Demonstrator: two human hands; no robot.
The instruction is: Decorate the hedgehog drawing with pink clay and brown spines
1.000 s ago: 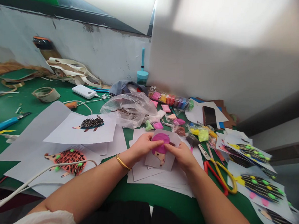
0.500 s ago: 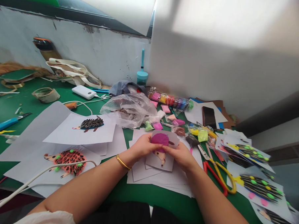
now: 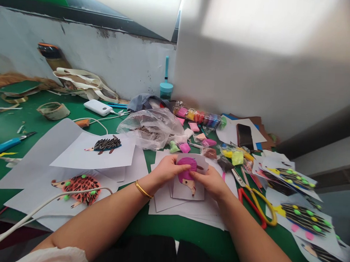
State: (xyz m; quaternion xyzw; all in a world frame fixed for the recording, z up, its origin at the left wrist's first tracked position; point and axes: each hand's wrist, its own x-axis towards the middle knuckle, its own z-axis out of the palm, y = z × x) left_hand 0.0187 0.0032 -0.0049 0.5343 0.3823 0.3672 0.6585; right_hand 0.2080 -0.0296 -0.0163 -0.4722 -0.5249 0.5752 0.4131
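Observation:
Both hands hold a small white card (image 3: pixel 199 193) bearing a hedgehog shape with a purple clay body (image 3: pixel 184 163) and a beige face with a dark nose. My left hand (image 3: pixel 169 171) grips the card's left side, its thumb lying on the purple clay. On the right side, my right hand (image 3: pixel 209 180) holds the card with its thumb near the lower edge of the purple. Fingers behind the card are hidden. Beneath the hands lies a stack of white paper (image 3: pixel 171 206).
Yellow-handled scissors (image 3: pixel 257 200) and a red-handled tool (image 3: pixel 252 209) lie right. Clay packets (image 3: pixel 184 147) and a plastic bag (image 3: pixel 152 126) sit behind the hands. Seed-covered hedgehog pictures (image 3: pixel 81 188) lie left, crossed by a white cable (image 3: pixel 41 209); more pictures (image 3: pixel 301 217) are at far right.
The card has tilted and shifted slightly, so its lower part shows more. My left thumb has moved up on the purple clay, and the two thumbs are farther apart.

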